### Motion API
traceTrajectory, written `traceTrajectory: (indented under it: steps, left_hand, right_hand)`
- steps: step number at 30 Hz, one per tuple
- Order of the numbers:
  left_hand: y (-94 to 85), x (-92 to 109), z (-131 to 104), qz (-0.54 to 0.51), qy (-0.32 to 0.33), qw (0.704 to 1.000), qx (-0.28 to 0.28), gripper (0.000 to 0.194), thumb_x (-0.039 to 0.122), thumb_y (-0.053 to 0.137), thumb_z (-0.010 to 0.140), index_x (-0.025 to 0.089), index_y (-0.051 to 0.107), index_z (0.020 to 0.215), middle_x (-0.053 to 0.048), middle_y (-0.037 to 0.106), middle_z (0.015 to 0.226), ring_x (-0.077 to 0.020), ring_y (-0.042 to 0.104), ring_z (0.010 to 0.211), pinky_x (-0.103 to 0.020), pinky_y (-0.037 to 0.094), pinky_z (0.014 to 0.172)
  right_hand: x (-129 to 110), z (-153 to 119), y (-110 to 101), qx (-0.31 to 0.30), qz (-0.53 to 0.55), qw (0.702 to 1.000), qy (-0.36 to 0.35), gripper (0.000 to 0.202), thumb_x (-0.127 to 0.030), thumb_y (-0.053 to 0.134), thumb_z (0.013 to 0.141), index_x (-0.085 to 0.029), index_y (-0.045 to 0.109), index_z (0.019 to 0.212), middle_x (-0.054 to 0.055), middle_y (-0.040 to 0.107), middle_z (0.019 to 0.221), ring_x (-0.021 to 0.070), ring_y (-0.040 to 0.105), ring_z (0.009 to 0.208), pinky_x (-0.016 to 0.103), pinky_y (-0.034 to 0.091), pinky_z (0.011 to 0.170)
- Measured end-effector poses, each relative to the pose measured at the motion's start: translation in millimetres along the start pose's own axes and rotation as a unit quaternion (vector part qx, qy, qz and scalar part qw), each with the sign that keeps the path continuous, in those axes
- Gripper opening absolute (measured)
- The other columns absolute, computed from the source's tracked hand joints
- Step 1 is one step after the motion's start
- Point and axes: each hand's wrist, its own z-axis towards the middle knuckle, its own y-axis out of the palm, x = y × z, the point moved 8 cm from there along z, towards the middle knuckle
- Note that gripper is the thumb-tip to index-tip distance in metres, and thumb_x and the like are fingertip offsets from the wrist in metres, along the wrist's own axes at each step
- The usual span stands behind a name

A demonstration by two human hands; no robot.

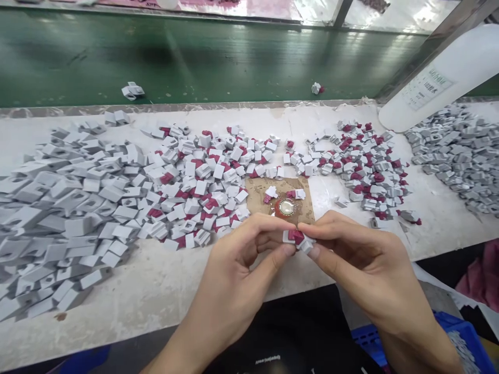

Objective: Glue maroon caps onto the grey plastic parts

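Note:
Between my two hands is a small grey and dark-red plastic piece (298,238), just above the near edge of a brown cardboard square (253,200). My left hand (249,265) pinches its left, grey end between thumb and index finger. At its right end, my right hand (358,259) pinches a grey part the same way. Whether the two ends are fully joined I cannot tell. Beyond my fingertips, a small round dish (287,207) with clear liquid sits on the cardboard. Two similar grey and red pieces lie beside the dish.
Loose grey blocks (70,197) cover the left of the white table (156,280). Mixed grey-red pieces (206,176) lie in the middle, with more (366,161) to the right. A white bottle (436,83) leans near small grey parts (460,150). Behind runs a green belt (218,62).

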Motion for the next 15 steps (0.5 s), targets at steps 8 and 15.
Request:
traceTrajectory:
  steps: [8,15]
  left_hand:
    - [-22.9,46,16,0.22,0.05,0.973,-0.051,0.012,0.028,0.078,0.108,0.038,0.082,0.113,0.005,0.085,0.099,-0.0192,0.085,0.089,-0.027,0.067,0.075]
    - [-78.8,114,129,0.506,0.073,0.853,0.105,0.011,0.037,0.079,0.104,0.027,0.083,0.106,-0.008,0.084,0.105,-0.0224,0.067,0.068,-0.039,0.055,0.065]
  right_hand:
    - [-21,34,5,-0.12,-0.061,0.991,-0.01,0.031,-0.028,0.09,0.106,-0.039,0.094,0.136,0.004,0.091,0.12,0.0228,0.087,0.11,0.034,0.074,0.094]
    - [-47,211,-46,0.057,-0.414,0.903,-0.099,0.053,-0.019,0.072,0.106,-0.02,0.079,0.159,0.018,0.079,0.156,0.0336,0.082,0.122,0.055,0.071,0.111]
